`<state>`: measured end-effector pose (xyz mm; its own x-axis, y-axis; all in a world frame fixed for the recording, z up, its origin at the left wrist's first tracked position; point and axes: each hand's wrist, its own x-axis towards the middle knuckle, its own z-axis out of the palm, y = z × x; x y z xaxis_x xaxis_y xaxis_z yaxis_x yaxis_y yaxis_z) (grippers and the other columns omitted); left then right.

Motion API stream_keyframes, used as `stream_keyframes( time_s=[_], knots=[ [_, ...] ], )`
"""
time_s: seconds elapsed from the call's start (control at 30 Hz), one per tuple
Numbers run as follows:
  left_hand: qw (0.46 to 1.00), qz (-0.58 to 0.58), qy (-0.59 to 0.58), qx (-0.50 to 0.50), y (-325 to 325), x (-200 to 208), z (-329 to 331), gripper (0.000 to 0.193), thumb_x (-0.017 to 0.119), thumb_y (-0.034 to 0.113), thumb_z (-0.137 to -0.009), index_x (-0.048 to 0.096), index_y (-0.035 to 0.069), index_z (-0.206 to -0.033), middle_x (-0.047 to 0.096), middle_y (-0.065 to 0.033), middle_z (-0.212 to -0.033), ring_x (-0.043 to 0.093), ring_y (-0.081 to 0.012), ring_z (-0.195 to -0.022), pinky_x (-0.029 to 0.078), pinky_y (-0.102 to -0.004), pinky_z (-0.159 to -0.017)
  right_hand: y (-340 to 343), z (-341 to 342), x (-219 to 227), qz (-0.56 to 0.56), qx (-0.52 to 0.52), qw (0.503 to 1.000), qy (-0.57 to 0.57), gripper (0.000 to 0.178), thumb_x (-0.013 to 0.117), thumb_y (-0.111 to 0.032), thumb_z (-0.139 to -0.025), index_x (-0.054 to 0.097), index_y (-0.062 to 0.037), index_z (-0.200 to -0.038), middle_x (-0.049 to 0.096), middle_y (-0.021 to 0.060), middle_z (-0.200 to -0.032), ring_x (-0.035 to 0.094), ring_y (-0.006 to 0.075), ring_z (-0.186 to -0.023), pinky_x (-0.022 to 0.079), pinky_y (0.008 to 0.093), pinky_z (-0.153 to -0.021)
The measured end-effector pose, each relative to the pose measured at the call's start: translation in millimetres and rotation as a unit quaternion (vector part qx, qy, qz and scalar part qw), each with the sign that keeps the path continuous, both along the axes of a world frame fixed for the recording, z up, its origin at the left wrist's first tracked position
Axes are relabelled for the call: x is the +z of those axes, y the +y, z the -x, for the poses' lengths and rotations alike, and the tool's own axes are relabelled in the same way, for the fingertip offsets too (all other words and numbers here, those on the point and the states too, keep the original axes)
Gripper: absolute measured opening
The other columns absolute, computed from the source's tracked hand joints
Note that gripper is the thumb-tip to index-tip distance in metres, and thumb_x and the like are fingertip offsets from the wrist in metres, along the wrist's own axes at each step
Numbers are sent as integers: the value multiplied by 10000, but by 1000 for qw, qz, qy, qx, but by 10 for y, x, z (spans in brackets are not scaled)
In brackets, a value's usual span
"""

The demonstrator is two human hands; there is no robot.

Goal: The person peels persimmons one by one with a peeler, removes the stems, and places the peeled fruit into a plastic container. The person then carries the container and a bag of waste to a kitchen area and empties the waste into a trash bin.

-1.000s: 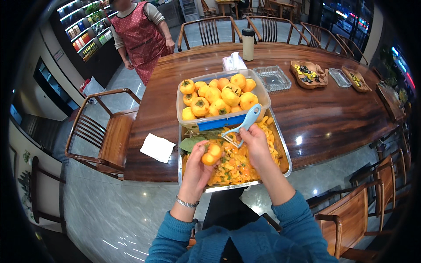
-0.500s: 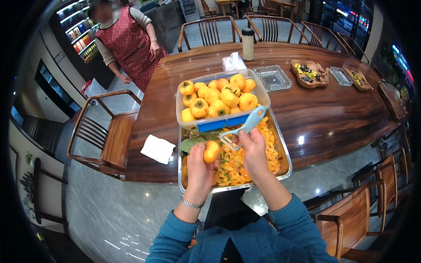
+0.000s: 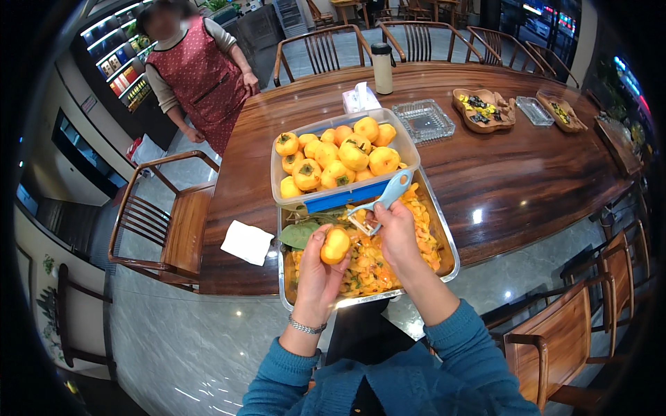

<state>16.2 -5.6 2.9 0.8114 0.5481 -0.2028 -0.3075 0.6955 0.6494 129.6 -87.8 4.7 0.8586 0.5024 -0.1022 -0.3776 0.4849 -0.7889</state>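
My left hand is closed round an orange persimmon, its smooth flesh facing up. In my right hand I grip a light blue peeler, its metal blade pointing left, a little apart from the fruit. Below both hands, a metal tray holds a layer of orange peelings, with green leaves at its left side. A clear plastic tub full of persimmons rests across the far part of the tray.
A folded white napkin lies left of the tray on the wooden table. Beyond the tub are a tissue pack, a bottle, a glass dish and a wooden candy tray. A person in a red apron stands far left.
The persimmon has turned slightly in my left hand. My right hand and the peeler have shifted a little left and down. The whole view has shifted slightly.
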Motion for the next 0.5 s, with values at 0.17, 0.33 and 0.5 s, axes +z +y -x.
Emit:
stream_keyframes(
  time_s=[0.17,0.33,0.5],
  knots=[
    [997,-75,1,-36,35,91,5,330,472,282,-929,492,108,-1209,575,-33,-1053,558,-143,-916,447,-275,-715,-79,4,78,-61,86,994,-41,172,446,-82,-932,541,-3,-1052,608,71,-986,573,125,-889,459,274,-818],
    [985,-150,87,-24,16,58,-21,212,432,173,-899,483,54,-1066,562,-55,-1007,548,-139,-858,451,-288,-722,-95,77,237,-35,158,979,-123,194,471,-114,-918,558,16,-1032,610,108,-1006,572,164,-933,437,318,-878],
    [977,-206,43,-44,-43,61,19,246,419,110,-865,468,39,-1095,559,-65,-1004,553,-137,-887,462,-281,-754,-31,-99,198,80,172,978,-88,158,473,-102,-914,564,5,-985,621,85,-939,576,146,-858,452,302,-828]
  ],
)
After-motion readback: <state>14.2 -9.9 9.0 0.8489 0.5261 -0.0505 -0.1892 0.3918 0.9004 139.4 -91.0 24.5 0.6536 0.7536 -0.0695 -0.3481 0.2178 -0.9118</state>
